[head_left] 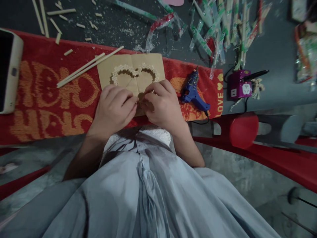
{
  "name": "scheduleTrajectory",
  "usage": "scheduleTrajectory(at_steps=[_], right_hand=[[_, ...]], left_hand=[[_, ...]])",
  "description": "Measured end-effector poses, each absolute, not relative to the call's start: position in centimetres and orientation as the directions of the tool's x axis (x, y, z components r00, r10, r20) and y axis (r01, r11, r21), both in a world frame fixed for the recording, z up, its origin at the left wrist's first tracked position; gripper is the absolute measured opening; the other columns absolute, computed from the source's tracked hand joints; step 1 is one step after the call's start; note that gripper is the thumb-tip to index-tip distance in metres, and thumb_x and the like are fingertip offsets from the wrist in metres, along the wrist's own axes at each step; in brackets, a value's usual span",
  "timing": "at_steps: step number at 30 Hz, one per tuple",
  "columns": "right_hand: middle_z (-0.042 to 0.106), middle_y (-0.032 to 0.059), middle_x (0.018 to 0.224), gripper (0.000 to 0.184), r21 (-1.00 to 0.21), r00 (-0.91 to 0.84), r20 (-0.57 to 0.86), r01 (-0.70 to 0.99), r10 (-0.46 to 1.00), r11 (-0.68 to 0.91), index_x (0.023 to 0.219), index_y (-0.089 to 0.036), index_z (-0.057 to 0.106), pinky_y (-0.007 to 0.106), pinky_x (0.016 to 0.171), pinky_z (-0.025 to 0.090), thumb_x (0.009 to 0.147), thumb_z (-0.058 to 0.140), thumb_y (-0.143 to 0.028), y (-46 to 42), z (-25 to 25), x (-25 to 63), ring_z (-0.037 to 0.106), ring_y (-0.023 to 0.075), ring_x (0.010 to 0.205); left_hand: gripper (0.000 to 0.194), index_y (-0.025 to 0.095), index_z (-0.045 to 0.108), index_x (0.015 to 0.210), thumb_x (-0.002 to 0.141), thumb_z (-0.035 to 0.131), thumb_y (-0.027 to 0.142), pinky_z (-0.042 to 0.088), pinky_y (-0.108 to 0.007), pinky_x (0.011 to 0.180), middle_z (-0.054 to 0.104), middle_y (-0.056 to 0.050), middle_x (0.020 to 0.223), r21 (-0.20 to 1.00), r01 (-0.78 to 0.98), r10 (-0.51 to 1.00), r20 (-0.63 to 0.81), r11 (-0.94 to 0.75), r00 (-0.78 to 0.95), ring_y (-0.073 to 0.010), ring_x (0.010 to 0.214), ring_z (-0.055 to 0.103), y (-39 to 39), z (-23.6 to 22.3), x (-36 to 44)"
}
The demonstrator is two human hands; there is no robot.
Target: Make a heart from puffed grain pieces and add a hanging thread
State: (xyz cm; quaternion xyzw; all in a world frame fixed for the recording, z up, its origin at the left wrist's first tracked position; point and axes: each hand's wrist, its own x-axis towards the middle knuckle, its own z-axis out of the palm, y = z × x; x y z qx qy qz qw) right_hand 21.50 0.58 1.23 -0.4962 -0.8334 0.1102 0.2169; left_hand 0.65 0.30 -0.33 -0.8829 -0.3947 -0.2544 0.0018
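A person in a light-blue garment (119, 188) bends both hands over a heart-shaped outline of small cream-coloured pieces (151, 68), set on a creased sheet of tan card (147, 59) at the table's near edge. The left hand (115, 104), fingers curled, and the right hand (162, 104), thumb and fingers bent inward, nearly meet over the lower part of the card; whether either grips anything between its fingertips cannot be told. The two rounded upper lobes of the heart show beyond the knuckles, while its lower part is hidden. Two long, pale wooden sticks (90, 66) overlap the card's far left corner and rest on a red towel with orange lettering (76, 54). A blue glue gun (193, 92) lies on the towel to the right, near a purple box with a white sticker (239, 84). Short pieces of cut pale stick (80, 25) are scattered across the dark tabletop (274, 56), beside a heap of clear-and-green plastic wrappers (218, 26). At far left lies a white-framed device with a dark screen (17, 74).
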Motion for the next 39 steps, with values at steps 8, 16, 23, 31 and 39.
scheduleTrajectory(at_steps=[8, 16, 23, 31, 39], right_hand=[[0.068, 0.0115, 0.120, 0.016, -0.364, -0.393, 0.240, 0.811, 0.888, 0.458, 0.097, -0.021, 0.073, 0.050, 0.101, 0.049, 0.104, 0.060, -0.027, -0.4, 1.2, 21.5, 0.054, 0.0302, 0.115], [0.067, 0.0114, 0.121, 0.012, -0.362, -0.393, 0.274, 0.803, 0.878, 0.473, 0.096, -0.021, 0.070, 0.049, 0.100, 0.048, 0.103, 0.061, -0.026, -0.3, 0.4, 21.8, 0.052, 0.0290, 0.114], [0.067, 0.0116, 0.120, 0.013, -0.374, -0.389, 0.289, 0.795, 0.875, 0.477, 0.094, -0.021, 0.070, 0.049, 0.099, 0.048, 0.103, 0.060, -0.024, -0.4, 0.4, 21.8, 0.051, 0.0289, 0.114], [0.066, 0.0111, 0.124, 0.013, -0.368, -0.416, 0.258, 0.792, 0.872, 0.487, 0.100, -0.021, 0.071, 0.050, 0.102, 0.048, 0.105, 0.060, -0.027, -0.1, -0.3, 21.7, 0.052, 0.0294, 0.119], [0.070, 0.0105, 0.120, 0.015, -0.363, -0.402, 0.280, 0.797, 0.872, 0.484, 0.102, -0.023, 0.070, 0.050, 0.102, 0.048, 0.107, 0.058, -0.029, -0.4, -0.4, 21.6, 0.056, 0.0285, 0.118]], left_hand=[[0.010, 0.025, 0.066, 0.108, 0.106, 0.057, 0.024, 0.055, -0.048, 0.096, 0.072, -0.007, 0.100, 0.173, 0.686, 0.660, 0.509, -0.707, 0.553, -0.0258, 0.100, 0.067, 0.5, -0.5, 0.7], [0.013, 0.029, 0.068, 0.107, 0.106, 0.055, 0.026, 0.052, -0.051, 0.095, 0.071, -0.007, 0.102, 0.264, 0.690, 0.715, 0.467, -0.674, 0.520, -0.0283, 0.102, 0.067, 0.4, -0.7, 0.7], [0.011, 0.029, 0.067, 0.107, 0.105, 0.057, 0.025, 0.051, -0.052, 0.097, 0.072, -0.007, 0.103, 0.308, 0.677, 0.728, 0.453, -0.669, 0.514, -0.0285, 0.102, 0.068, 0.5, -0.7, 0.6], [0.012, 0.028, 0.067, 0.106, 0.106, 0.055, 0.025, 0.051, -0.052, 0.098, 0.072, -0.007, 0.102, 0.312, 0.670, 0.725, 0.458, -0.673, 0.515, -0.0272, 0.102, 0.067, 0.4, -0.8, 0.8], [0.011, 0.027, 0.067, 0.107, 0.107, 0.056, 0.024, 0.053, -0.050, 0.096, 0.072, -0.007, 0.103, 0.248, 0.665, 0.683, 0.495, -0.704, 0.537, -0.0265, 0.102, 0.066, 0.5, -1.0, 0.7]])
